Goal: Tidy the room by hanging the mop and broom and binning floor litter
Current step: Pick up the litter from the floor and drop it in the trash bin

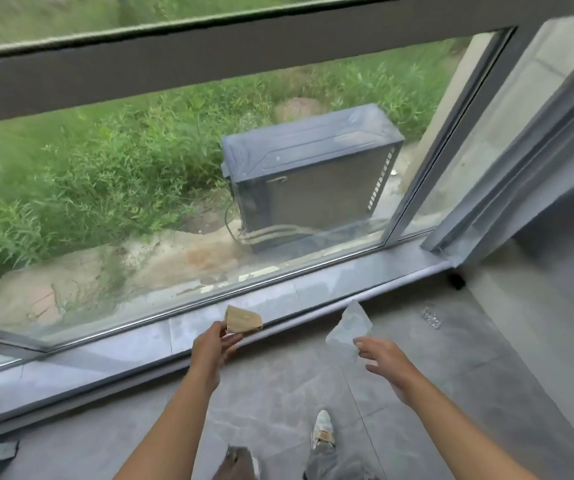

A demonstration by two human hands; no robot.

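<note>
One large window [174, 202] fills most of the view. A grey sill [105, 358] runs along its foot, and the grey floor [486, 375] lies beneath that.

**Step in hand:** collection of floor litter, judged from what the hands carry.

- The left hand [211, 355] pinches a brown paper scrap [244, 320] between thumb and fingers and holds it over the sill edge.
- The right hand [387, 362] reaches forward with fingers spread. Its fingertips meet the lower edge of a clear plastic wrapper [349, 327]. It cannot be told whether the wrapper is pinched or only touched.
- A small blister pack [430, 317] lies on the floor to the right, near the sill and well apart from both hands.

**Next move:** probably to secure the wrapper. The blister pack should then be picked up with a free finger pair, without releasing the items already held.

**Limits of view:**

- The bin, mop and broom are out of frame.
- A dark flat object at the lower left edge is cut off and unidentifiable.
- The wrapper's outline blends with the floor because it is transparent.
- The lower legs are blurred.
</note>
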